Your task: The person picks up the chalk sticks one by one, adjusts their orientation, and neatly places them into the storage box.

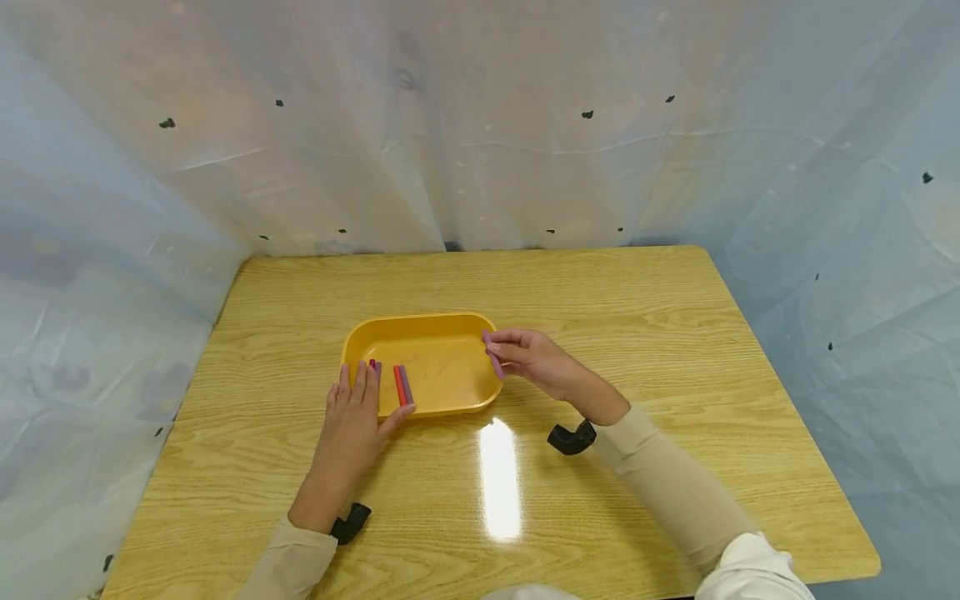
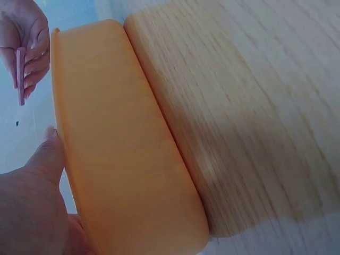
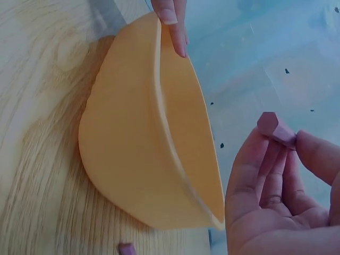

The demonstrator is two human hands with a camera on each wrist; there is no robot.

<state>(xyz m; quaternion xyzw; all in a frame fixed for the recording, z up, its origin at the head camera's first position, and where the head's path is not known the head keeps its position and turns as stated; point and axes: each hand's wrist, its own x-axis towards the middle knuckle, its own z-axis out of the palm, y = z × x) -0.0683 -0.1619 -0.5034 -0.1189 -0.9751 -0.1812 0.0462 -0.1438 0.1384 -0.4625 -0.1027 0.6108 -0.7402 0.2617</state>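
Note:
A purple hexagonal stick (image 3: 268, 124), like a crayon, is pinched between the thumb and fingertips of my right hand (image 1: 534, 360). In the head view that hand is at the right end of a yellow plastic tray (image 1: 446, 367), with the stick overlapping the rim. My left hand (image 1: 358, 425) rests on the tray's left near corner, its fingers straight over the rim and its thumb (image 2: 49, 156) along the near side. Inside the tray, a red stick (image 1: 399, 387) and a purple stick (image 1: 407, 384) lie side by side. Another red and purple pair is partly hidden by the left fingertips.
The tray stands on a wood-grain table (image 1: 600, 292). Pale plastic sheeting (image 1: 495, 167) hangs behind and at both sides. A black wrist mount (image 1: 572, 437) sits under the right wrist, another (image 1: 351, 523) beside the left. A small purple piece (image 3: 126, 248) shows low in the right wrist view.

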